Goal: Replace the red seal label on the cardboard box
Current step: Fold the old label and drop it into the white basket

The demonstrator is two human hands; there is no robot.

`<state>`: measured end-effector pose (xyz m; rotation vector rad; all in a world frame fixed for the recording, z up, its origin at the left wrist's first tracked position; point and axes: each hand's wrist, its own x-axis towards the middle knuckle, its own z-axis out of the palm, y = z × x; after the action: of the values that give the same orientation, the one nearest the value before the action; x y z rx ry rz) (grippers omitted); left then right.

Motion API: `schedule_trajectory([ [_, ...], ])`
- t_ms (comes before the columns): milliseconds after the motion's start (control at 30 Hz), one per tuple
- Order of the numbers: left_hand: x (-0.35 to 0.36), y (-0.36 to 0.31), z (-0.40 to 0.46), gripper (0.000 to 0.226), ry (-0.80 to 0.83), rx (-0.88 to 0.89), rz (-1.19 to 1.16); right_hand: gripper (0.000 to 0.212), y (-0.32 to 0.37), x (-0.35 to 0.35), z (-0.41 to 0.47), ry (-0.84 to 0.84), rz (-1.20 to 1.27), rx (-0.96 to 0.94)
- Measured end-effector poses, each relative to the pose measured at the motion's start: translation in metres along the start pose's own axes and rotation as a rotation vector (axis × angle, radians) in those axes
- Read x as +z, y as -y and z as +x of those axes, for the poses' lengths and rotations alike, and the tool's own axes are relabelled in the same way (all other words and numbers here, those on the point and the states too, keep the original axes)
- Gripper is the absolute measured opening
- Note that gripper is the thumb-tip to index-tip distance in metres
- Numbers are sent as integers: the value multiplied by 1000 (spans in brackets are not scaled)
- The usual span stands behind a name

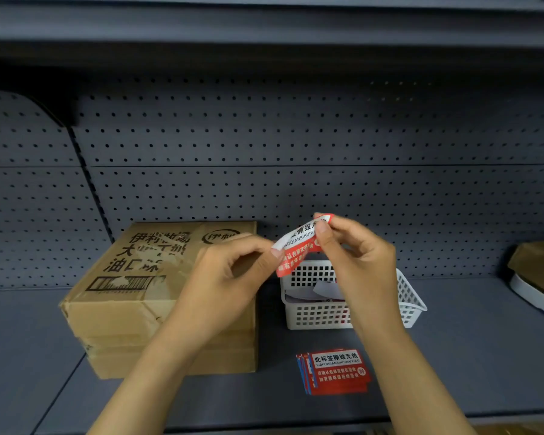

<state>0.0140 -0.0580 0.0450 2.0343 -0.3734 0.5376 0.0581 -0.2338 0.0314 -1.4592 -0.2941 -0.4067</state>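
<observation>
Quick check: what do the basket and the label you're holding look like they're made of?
The basket looks like white moulded plastic: a grid of square holes and a smooth rim. The label, held between left hand and right hand, seems a thin glossy printed sticker, paper or film; it curls as it bends.

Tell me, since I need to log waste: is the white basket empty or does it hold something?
Not empty. Through the white basket's perforated walls, pale paper scraps show inside; what exactly they are cannot be told.
</observation>
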Motion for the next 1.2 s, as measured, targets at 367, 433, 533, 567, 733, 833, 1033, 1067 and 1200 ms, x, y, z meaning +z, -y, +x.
schedule_trajectory([
  [367,5,3,8,60,-250,-228,53,32,6,1,-3,-44,23,-86],
  [433,4,2,13,41,-273,-347,-132,26,5,-2,-2,-108,25,-136],
  [533,0,-5,18,43,-218,-421,-410,24,7,-11,3,-46,-11,-123],
  [567,-2,-8,20,44,-155,-418,-438,26,7,-12,5,21,-36,-111],
  [733,7,-16,24,14,42,-348,-359,36,13,-11,8,182,-165,-119],
  [833,11,-10,26,12,-49,-283,-373,48,15,-11,7,134,-55,-52],
  [1033,20,-3,27,17,-168,-338,-407,45,5,-13,1,31,-265,-284],
  [1067,21,-2,28,19,-166,-347,-445,40,3,-13,0,62,-387,-377],
  [1200,25,-8,29,24,-85,-395,-582,60,-4,-8,2,160,-785,-498],
])
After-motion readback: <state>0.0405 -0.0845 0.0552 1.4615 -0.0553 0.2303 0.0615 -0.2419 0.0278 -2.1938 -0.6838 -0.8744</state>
